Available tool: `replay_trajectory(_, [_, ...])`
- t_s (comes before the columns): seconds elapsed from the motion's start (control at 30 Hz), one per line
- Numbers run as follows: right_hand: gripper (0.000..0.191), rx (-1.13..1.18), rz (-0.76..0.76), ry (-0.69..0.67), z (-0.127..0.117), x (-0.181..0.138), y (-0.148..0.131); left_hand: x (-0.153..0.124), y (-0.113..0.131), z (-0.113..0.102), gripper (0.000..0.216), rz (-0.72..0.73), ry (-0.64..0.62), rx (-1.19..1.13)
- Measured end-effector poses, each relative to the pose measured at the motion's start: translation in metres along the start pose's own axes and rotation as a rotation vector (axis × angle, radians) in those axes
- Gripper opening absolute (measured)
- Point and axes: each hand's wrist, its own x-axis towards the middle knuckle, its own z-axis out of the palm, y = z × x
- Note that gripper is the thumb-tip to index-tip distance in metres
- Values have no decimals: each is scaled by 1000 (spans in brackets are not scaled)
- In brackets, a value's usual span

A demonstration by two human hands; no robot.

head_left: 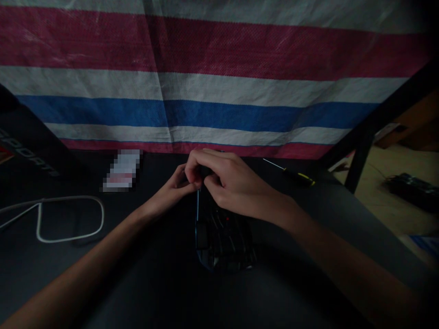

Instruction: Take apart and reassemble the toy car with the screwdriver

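Note:
A dark object with a blue edge (228, 242), shaped like a toy car, lies on the black table in front of me. It has a wheel-like part on its left side and a small red spot on top. At its far end my left hand (183, 183) is closed, thumb and fingers on the left edge. My right hand (224, 176) arches over that same end, its fingers curled and pinched together against the left fingertips. Whatever sits between the right fingers is hidden by the hand and the dim light.
A screwdriver (291, 174) with a black and yellow handle lies to the right. On the left are a blurred-out card-like item (123, 170) and a looped white cable (103, 217). A striped woven sheet (219, 82) hangs behind the table, and a dark frame bar (380, 112) slants at right.

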Motion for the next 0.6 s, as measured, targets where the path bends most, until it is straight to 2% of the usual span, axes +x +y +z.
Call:
replay_trajectory(0.1, [38,126,29,66,5,2,3,-1,2,1,44,-7,1,6])
replay_trajectory(0.2, [37,174,58,133,7,2,6,-2,2,1,57,-28,-19,-52])
replay_trajectory(0.3, [31,134,107,124,8,0,4,-2,2,1,63,-44,-22,-63])
replay_trajectory(0.4, [12,-125,174,140,9,-1,-1,-1,2,1,65,-38,-21,-37])
replay_trajectory(0.43, [11,-251,198,159,10,-1,-2,-1,2,1,66,-36,-22,-40])
replay_trajectory(0.5, [21,-475,242,192,10,-2,-3,-1,2,2,68,-50,-27,-57])
replay_trajectory(0.6, [19,-557,235,151,6,-2,1,-2,4,4,71,-68,-20,-82])
